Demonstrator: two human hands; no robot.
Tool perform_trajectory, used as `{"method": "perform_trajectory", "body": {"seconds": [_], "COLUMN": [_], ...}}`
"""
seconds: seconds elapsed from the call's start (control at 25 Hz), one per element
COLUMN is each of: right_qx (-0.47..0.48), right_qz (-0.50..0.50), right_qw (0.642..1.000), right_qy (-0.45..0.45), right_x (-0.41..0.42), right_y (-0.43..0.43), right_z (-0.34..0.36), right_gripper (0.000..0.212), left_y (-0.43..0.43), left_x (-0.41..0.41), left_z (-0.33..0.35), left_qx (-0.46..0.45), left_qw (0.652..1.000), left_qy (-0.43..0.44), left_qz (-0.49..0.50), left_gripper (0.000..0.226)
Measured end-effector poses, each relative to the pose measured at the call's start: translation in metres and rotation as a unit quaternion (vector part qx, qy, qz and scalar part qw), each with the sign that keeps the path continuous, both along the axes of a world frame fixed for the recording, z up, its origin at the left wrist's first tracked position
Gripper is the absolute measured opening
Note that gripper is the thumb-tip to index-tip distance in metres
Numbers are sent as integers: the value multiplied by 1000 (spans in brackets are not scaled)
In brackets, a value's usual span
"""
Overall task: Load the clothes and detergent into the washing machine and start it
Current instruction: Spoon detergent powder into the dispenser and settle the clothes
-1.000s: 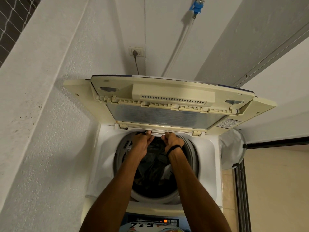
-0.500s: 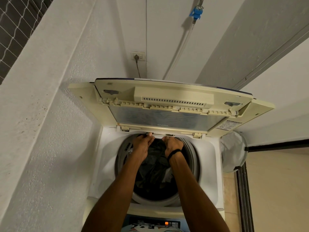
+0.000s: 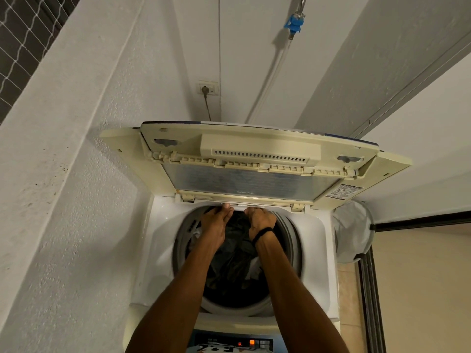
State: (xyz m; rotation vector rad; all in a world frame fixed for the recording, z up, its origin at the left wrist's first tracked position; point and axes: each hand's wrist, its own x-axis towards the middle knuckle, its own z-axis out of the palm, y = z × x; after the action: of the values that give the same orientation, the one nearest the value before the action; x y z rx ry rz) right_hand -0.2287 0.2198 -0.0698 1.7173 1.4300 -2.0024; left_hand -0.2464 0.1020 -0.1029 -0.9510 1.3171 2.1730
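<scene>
Dark, soft clothes (image 3: 234, 253) lie in the washing machine (image 3: 163, 240) drum — light, floppy, best gathered in bunches — while left hand (image 3: 216, 220) and right hand (image 3: 260, 220) reach its rear rim, grip unclear.

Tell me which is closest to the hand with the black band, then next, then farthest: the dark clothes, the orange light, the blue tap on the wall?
From the right hand:
1. Dark clothes, in the drum right beneath it.
2. Orange light, on the front control panel, bottom of the view.
3. Blue tap, high on the back wall.
</scene>
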Motion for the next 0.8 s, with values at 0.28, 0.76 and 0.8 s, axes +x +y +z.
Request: {"method": "perform_trajectory", "body": {"seconds": [0.28,0.76,0.8], "right_qx": [35,48,47], "right_qz": [10,28,41], "right_qw": [999,998,998], "right_qy": [-31,-38,-31], "right_x": [-7,49,57], "right_y": [1,1,0], "right_z": [-1,-11,-9], "right_gripper": [21,8,8], "left_y": [-1,-20,-22], "left_x": [-3,21,29], "left_z": [-1,-1,1], "left_qx": [-2,-79,-97], "left_qw": [1000,990,988], "left_qy": [-14,-9,-13], "left_qz": [-6,-112,-123], "left_gripper": [12,24,26]}}
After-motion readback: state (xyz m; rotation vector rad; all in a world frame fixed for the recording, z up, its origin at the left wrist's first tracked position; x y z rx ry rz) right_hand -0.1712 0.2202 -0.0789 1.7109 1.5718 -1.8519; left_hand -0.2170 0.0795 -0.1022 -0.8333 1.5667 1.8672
